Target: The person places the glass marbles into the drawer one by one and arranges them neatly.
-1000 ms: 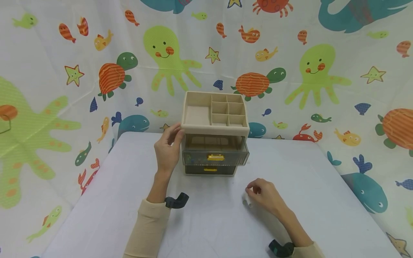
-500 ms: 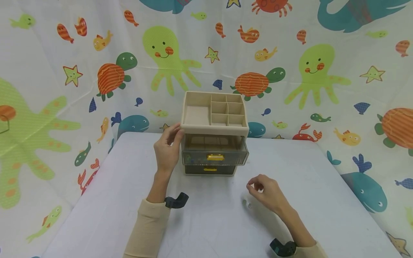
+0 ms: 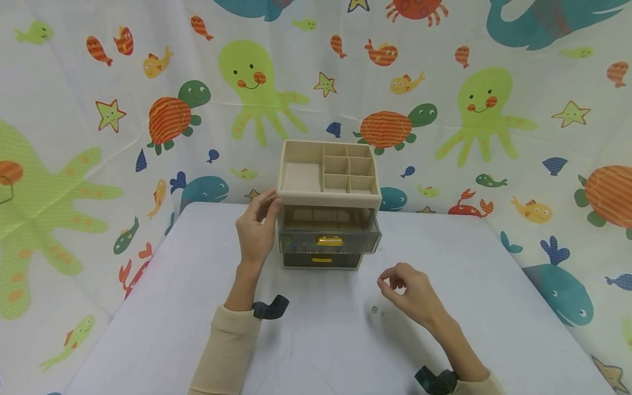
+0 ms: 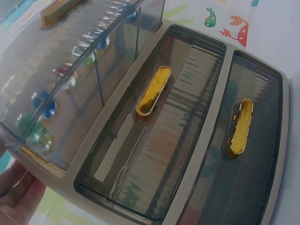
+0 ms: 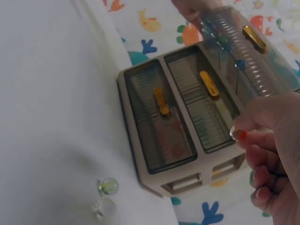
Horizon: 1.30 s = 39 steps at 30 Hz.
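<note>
A cream drawer organizer (image 3: 328, 201) stands at the back of the table, its top drawer (image 4: 101, 47) pulled out. Through that clear grey drawer, several coloured marbles (image 4: 44, 104) show along one end. My left hand (image 3: 256, 230) holds the organizer's left side near the top edge; in the left wrist view only its fingers (image 4: 21, 192) show. Between thumb and index finger, my right hand (image 3: 410, 291) pinches a small clear and red marble (image 5: 237, 134) above the table, front right of the organizer. Below it lie a greenish marble (image 5: 108, 186) and a clear marble (image 5: 105, 207).
The organizer's top tray (image 3: 303, 176) has divided compartments. Two lower drawers with gold handles, the middle one (image 4: 152, 93) and the bottom one (image 4: 241, 126), are closed. A patterned sea-animal curtain (image 3: 197, 164) hangs behind the white table (image 3: 316, 340).
My right hand has risen from close over the marbles and shifted slightly right, carrying the pinched marble. The greenish marble on the table shows more plainly. My left hand stays in place.
</note>
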Motion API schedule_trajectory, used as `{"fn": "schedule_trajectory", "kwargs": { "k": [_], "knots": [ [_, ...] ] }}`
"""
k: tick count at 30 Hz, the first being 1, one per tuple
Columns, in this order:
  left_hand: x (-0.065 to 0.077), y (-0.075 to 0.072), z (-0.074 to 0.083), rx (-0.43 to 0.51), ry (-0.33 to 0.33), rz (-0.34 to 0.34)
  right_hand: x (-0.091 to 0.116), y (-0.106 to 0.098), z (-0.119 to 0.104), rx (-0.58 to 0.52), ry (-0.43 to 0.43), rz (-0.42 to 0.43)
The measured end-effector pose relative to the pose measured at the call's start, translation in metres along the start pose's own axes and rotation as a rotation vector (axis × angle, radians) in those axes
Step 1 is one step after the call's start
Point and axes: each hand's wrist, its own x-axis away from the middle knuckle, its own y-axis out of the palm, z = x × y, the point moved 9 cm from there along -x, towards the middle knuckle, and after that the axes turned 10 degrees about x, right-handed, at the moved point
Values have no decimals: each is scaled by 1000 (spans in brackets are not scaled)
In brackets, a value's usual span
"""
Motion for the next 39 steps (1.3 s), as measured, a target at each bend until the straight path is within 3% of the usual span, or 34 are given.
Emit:
{"fn": "schedule_trajectory", "kwargs": {
  "k": [18, 39],
  "knots": [
    [1, 0, -1, -12, -1, 1, -11, -30, -28, -27, -147, 135],
    [2, 1, -1, -5, -6, 2, -33, -65, -53, -78, -219, 225]
  ]
}}
